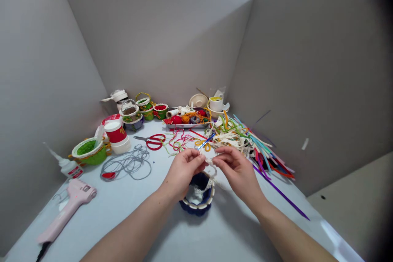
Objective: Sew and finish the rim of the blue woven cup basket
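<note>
My left hand (188, 168) pinches a strip of white lace (209, 163) above the middle of the table. Across from it, my right hand (236, 172) is closed on the same lace, thumb and fingers pressed together. The lace hangs down between the hands into a small dark blue basket (197, 209) with a white rim, which stands upright just below them. More white material lies inside the basket; its kind I cannot tell. A shiny blue-and-clear slim item (205, 142) shows just beyond my fingertips.
Red-handled scissors (155, 142) and a tangle of grey cord (132, 166) lie left of my hands. A pink glue gun (69, 211) rests at the near left. Farther back are small green baskets (148, 114) and a yarn tray (187, 126). Colourful strips (260, 147) are heaped at right.
</note>
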Tool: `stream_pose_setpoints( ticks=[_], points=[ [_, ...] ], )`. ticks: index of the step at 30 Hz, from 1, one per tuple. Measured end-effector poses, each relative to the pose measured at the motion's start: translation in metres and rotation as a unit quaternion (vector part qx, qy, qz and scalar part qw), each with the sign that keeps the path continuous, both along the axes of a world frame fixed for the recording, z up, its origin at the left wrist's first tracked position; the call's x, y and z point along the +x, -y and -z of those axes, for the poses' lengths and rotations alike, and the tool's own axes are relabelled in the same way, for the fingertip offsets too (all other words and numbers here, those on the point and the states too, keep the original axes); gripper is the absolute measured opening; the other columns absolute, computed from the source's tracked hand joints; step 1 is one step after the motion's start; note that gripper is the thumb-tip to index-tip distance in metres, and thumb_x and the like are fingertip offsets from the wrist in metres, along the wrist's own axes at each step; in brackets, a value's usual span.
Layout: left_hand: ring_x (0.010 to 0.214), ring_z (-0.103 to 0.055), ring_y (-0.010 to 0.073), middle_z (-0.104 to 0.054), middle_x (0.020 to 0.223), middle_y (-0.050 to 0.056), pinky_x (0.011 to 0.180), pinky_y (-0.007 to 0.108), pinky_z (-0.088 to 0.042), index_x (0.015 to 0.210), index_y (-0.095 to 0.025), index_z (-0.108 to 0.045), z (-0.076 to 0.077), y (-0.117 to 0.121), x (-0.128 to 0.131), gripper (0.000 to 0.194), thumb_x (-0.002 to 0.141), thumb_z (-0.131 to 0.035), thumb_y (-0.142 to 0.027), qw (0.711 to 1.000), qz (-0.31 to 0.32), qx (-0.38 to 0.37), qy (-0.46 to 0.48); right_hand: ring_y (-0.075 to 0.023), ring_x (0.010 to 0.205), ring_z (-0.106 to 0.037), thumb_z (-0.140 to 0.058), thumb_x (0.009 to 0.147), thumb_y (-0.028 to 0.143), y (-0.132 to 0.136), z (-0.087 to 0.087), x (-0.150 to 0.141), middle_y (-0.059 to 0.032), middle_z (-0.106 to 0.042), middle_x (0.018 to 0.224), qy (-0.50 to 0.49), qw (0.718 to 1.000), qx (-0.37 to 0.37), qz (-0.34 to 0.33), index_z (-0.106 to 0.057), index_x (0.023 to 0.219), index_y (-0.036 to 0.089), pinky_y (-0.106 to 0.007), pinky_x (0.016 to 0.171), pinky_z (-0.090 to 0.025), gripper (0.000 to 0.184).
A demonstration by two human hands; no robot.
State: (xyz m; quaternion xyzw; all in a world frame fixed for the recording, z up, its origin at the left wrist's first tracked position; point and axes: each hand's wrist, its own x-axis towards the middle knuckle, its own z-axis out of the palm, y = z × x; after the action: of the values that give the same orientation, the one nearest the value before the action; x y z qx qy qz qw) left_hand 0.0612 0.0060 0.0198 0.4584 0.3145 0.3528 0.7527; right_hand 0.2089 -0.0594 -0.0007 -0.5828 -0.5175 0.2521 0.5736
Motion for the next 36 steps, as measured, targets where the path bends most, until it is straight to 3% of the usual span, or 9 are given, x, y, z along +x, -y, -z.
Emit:
stream_pose_setpoints(
  ticks=[7, 10, 17, 26, 33, 36],
  points=[
    [0.071, -0.058, 0.0094, -0.060, 0.073, 0.000, 0.076, 0.026, -0.049, 0.076, -0.015, -0.052, -0.002, -0.002, 0.000, 0.028, 0.069, -0.071, -0.034, 0.998, -0.055, 0.002, 0.015, -0.0196, 0.076, -0.063, -0.066, 0.078, 0.037, 0.005, -0.008, 0.014, -0.0020, -0.066, 0.077, -0.055, 0.995, 0.046, 0.064, -0.054, 0.097, 0.028, -0.034, 0.072, -0.049, 0.024],
    [0.072, -0.061, 0.0107, -0.063, 0.078, 0.002, 0.075, 0.026, -0.050, 0.079, -0.016, -0.051, -0.003, 0.000, 0.000, 0.027, 0.072, -0.069, -0.034, 0.999, -0.032, -0.012, 0.006, -0.0188, 0.075, -0.060, -0.062, 0.081, 0.038, 0.006, -0.010, 0.016, -0.0022, -0.062, 0.079, -0.032, 0.993, 0.063, 0.093, -0.056, 0.096, 0.029, -0.032, 0.067, -0.047, 0.018],
    [0.065, -0.065, 0.0125, -0.064, 0.074, 0.002, 0.067, 0.025, -0.052, 0.083, -0.016, -0.051, -0.001, 0.009, 0.003, 0.027, 0.073, -0.068, -0.034, 0.999, 0.027, -0.017, -0.020, -0.0171, 0.068, -0.058, -0.061, 0.078, 0.035, 0.001, -0.012, 0.009, -0.0012, -0.064, 0.073, 0.014, 0.999, -0.037, -0.031, -0.066, 0.080, 0.025, -0.031, 0.062, -0.046, 0.011],
    [0.063, -0.061, 0.0111, -0.058, 0.071, -0.001, 0.064, 0.024, -0.054, 0.075, -0.015, -0.056, 0.008, 0.011, 0.009, 0.019, 0.074, -0.064, -0.032, 0.985, 0.000, 0.123, -0.117, -0.0121, 0.061, -0.051, -0.062, 0.075, 0.041, 0.004, -0.015, 0.002, -0.0002, -0.060, 0.067, 0.003, 0.992, -0.111, -0.051, -0.063, 0.075, 0.017, -0.025, 0.058, -0.040, 0.025],
    [0.059, -0.063, 0.0118, -0.058, 0.072, -0.001, 0.065, 0.026, -0.053, 0.076, -0.015, -0.053, 0.008, 0.009, 0.009, 0.016, 0.076, -0.061, -0.029, 0.990, 0.011, 0.074, -0.115, -0.0106, 0.058, -0.043, -0.059, 0.077, 0.041, 0.005, -0.016, 0.010, 0.0019, -0.051, 0.063, -0.028, 0.994, -0.105, -0.033, -0.059, 0.074, 0.016, -0.024, 0.055, -0.035, 0.025],
    [0.060, -0.061, 0.0113, -0.057, 0.071, -0.001, 0.065, 0.026, -0.053, 0.077, -0.015, -0.054, 0.009, 0.010, 0.009, 0.016, 0.076, -0.062, -0.029, 0.988, 0.019, 0.087, -0.125, -0.0108, 0.058, -0.042, -0.060, 0.076, 0.040, 0.005, -0.016, 0.010, 0.0020, -0.050, 0.063, -0.037, 0.992, -0.114, -0.040, -0.061, 0.075, 0.016, -0.024, 0.055, -0.034, 0.024]
  ],
)
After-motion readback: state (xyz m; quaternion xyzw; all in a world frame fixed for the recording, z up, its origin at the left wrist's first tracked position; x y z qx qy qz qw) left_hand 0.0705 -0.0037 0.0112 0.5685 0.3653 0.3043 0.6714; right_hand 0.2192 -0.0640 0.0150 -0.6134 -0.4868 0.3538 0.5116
